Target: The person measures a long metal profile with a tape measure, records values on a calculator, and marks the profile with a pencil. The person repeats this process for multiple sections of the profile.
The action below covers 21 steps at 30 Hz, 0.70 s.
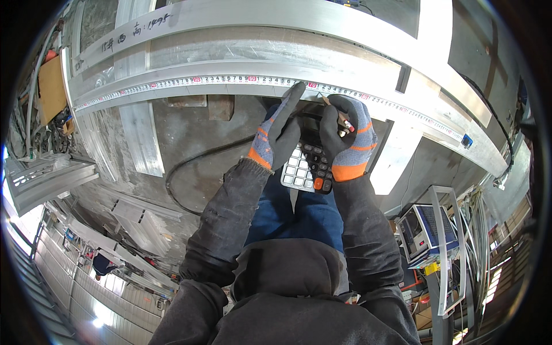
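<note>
My left hand (282,131), in a grey glove with orange bands, stretches its index finger to the lower edge of a white tape measure (224,80). Its thumb lies over the upper left of a calculator (307,167) with light and dark keys and one orange key. The other left fingers are hidden; the hand seems to hold the calculator, above my lap. My right hand (355,138), gloved alike, closes on a pencil (326,100) whose tip points at the tape's edge. White and reddish pencil ends (347,127) show between its fingers. The tape lies along a long aluminium profile (247,91).
Another aluminium bar (276,14) with handwriting runs across the far side. A black cable (198,155) curves over the floor at left. At right stand a boxy machine (420,233) and a metal frame (451,253). Another person (103,264) appears far off at lower left.
</note>
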{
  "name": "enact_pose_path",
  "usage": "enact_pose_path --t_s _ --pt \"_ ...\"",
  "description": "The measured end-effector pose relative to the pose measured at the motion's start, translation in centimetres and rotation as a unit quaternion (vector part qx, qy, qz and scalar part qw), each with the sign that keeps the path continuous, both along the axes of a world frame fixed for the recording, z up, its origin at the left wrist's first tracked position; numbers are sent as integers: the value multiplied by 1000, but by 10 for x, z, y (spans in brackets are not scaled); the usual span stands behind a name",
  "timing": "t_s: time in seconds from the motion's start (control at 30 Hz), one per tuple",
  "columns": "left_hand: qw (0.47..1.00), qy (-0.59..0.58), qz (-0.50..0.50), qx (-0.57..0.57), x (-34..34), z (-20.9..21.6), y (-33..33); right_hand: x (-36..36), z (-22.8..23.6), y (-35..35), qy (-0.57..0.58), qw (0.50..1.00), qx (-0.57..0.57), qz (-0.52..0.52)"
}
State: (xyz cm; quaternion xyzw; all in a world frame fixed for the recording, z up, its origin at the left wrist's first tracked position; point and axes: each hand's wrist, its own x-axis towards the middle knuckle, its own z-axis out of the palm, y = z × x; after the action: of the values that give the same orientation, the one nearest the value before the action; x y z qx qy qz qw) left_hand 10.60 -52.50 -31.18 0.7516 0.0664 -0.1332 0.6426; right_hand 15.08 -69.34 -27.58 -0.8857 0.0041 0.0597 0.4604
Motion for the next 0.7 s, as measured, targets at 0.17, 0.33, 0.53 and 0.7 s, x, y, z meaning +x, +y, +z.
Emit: enact_pose_path --t_s 0.17,0.33,0.53,0.7 --pt "1000 4 -6 1 0 1 1 2 1 2 -11 1000 -17 3" --pt "1000 -3 -13 8 1 1 2 4 9 1 17 1000 -6 18" --pt "1000 2 6 7 -1 1 0 2 7 2 58 997 34 -34" --pt "1000 -17 7 3 -2 -5 -1 5 6 5 2 1000 9 -12"
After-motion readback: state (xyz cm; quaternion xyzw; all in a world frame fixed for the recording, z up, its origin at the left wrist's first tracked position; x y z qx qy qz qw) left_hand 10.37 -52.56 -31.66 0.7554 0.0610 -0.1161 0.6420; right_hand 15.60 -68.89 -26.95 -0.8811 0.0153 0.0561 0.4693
